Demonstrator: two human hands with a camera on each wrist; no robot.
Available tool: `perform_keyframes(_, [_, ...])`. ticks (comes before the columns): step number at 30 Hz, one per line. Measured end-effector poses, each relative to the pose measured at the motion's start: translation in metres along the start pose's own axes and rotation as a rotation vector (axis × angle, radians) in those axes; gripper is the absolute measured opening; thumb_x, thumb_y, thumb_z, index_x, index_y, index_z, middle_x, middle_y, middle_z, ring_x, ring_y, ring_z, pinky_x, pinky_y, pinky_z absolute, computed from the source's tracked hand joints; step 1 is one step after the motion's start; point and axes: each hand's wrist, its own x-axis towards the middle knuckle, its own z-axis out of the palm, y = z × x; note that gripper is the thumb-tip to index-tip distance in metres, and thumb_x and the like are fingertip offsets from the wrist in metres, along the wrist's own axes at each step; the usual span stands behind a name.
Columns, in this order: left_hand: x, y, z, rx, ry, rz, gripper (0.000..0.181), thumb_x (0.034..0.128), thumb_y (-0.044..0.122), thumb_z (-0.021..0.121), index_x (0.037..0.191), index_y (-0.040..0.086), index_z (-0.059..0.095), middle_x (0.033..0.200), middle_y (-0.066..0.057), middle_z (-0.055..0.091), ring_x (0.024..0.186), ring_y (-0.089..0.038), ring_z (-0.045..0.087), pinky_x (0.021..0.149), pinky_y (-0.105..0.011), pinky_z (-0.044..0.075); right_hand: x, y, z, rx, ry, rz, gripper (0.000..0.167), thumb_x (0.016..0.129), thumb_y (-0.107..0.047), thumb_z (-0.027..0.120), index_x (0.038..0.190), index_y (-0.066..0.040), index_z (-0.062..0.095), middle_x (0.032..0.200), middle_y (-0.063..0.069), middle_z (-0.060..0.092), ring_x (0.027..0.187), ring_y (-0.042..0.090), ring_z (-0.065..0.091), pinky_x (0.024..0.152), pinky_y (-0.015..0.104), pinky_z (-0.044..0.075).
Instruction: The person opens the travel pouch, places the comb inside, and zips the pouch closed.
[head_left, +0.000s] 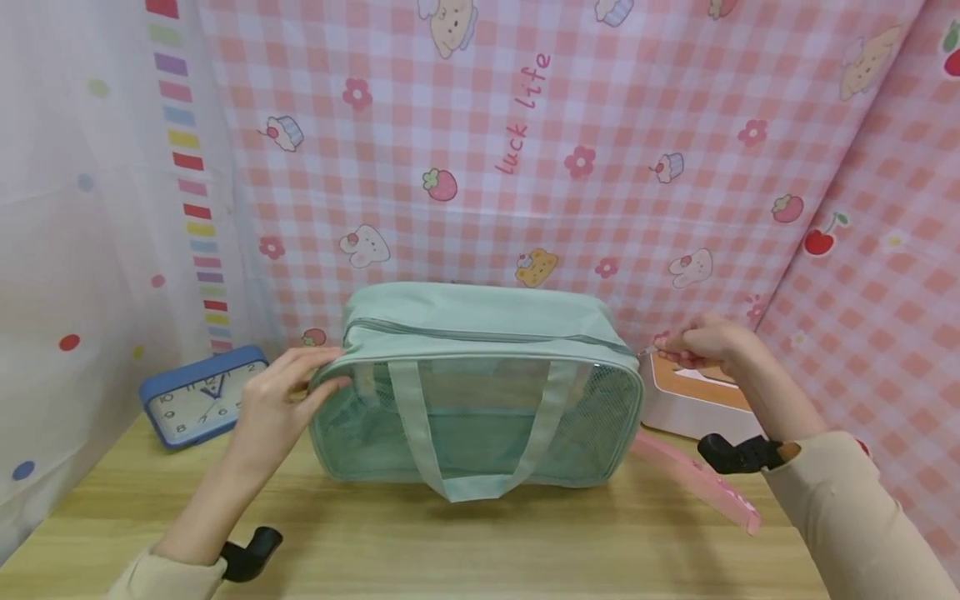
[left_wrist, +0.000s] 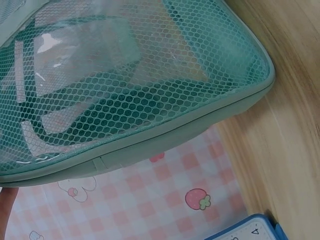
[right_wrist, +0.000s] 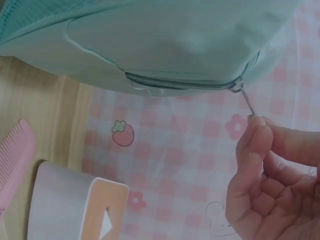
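A mint-green toiletry bag (head_left: 480, 312) with see-through and mesh front panels stands upright on the table. Its fabric handle (head_left: 420, 425) hangs down over the front. At the bag's top left corner, my left hand (head_left: 281, 400) grips the edge, thumb in front and fingers above. Only a sliver of that hand shows in the left wrist view. On the other side, my right hand (head_left: 701, 342) pinches the metal zipper pull (right_wrist: 248, 102) between thumb and finger. The pull is drawn outward from the slider, near the bag's right end. The zip (head_left: 465, 336) runs along the top.
Left of the bag, a blue-framed clock (head_left: 206, 396) leans back on the wooden table (head_left: 390, 542). To the right lie a pink comb (head_left: 701, 479) and a white box with an orange top (head_left: 697, 383). Checked pink cloth (head_left: 480, 108) hangs behind.
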Motion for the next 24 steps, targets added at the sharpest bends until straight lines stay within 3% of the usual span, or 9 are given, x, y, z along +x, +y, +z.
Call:
perform_keyframes(10, [0.000,0.001,0.001,0.000,-0.009,0.018,0.039,0.0591,-0.006,0.079,0.096,0.004,0.069,0.093,-0.006,0.068,0.077,-0.018,0.065,0.067,-0.005,0.050,0.000,-0.024,0.001,0.021,0.019,-0.017,0.019,0.093,-0.008,0.048,0.091,0.008,0.059,0.063,-0.006,0.060,0.055,0.002,0.051,0.056,0.015,0.050])
perform_keyframes(16, [0.000,0.001,0.002,0.003,-0.011,0.010,0.039,0.0596,-0.006,0.079,0.096,0.004,0.069,0.093,-0.006,0.068,0.077,-0.018,0.064,0.067,-0.005,0.050,-0.002,-0.044,0.003,-0.059,0.061,-0.080,0.024,0.092,-0.012,0.052,0.094,0.011,0.059,0.061,-0.006,0.060,0.054,0.004,0.051,0.055,0.016,0.050])
perform_keyframes(24, [0.001,0.000,0.002,0.005,-0.015,0.013,0.038,0.0594,-0.006,0.079,0.095,0.003,0.069,0.091,-0.006,0.067,0.074,-0.015,0.063,0.067,-0.004,0.050,-0.006,-0.056,0.004,-0.122,0.082,-0.074,0.023,0.091,-0.013,0.054,0.090,0.009,0.062,0.060,-0.005,0.059,0.054,0.006,0.048,0.053,0.017,0.048])
